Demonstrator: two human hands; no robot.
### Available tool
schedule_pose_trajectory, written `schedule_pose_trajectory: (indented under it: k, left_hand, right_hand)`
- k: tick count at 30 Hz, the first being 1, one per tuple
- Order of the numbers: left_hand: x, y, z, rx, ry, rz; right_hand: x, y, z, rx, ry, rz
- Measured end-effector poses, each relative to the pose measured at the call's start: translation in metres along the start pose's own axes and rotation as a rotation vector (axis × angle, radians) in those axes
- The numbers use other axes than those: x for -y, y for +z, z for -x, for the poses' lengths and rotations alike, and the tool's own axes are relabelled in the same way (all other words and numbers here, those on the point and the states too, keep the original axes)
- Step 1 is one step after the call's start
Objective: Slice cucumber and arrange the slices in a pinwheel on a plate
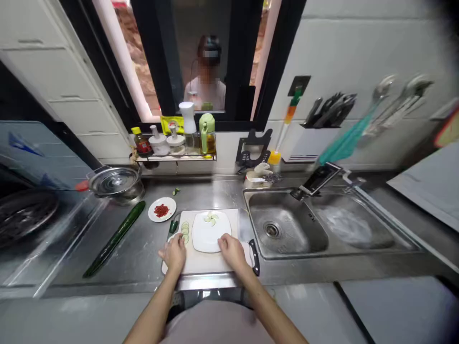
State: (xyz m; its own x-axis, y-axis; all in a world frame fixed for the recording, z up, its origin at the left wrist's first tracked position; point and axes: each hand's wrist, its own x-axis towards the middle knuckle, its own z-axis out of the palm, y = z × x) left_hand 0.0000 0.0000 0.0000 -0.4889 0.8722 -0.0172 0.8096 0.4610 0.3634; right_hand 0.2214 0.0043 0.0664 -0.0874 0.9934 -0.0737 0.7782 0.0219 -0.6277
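A white square plate (204,241) rests on the pale cutting board (201,265), with a few cucumber slices (211,218) fanned near its far side. My right hand (233,253) has its thumb and fingers closed on the plate's near right corner. At the board's left lies a row of cucumber slices (185,227). My left hand (174,254) is closed there, its fingertips at the nearest slice; the exact grip is partly hidden. A dark green cucumber end piece (173,226) sits at the board's far left corner. The black handle of a knife (255,258) sticks out at the board's right.
Left of the board are a small plate (152,214) of chopped red bits, a long cucumber (114,240) and a lidded pot (124,184). A double sink (287,254) with a black faucet (315,181) is on the right. A seasoning rack (175,158) hangs beneath the window.
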Motion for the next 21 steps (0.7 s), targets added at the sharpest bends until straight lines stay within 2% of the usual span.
schedule_pose_trajectory:
  k: [7, 13, 18, 21]
  left_hand:
    - [0.002, -0.004, 0.002, -0.023, 0.037, -0.042]
    - [0.002, -0.010, 0.004, 0.027, 0.052, -0.034]
    - [-0.002, -0.021, 0.004, 0.036, 0.026, 0.035]
    - [-0.010, -0.031, 0.000, 0.003, 0.008, 0.157]
  right_hand:
    - [0.000, -0.002, -0.001, 0.012, -0.011, 0.021]
    - [-0.001, 0.001, -0.003, 0.018, -0.016, 0.016]
    - [-0.001, 0.003, -0.003, 0.021, -0.016, 0.000]
    - [0.002, 0.002, -0.007, 0.012, -0.038, -0.041]
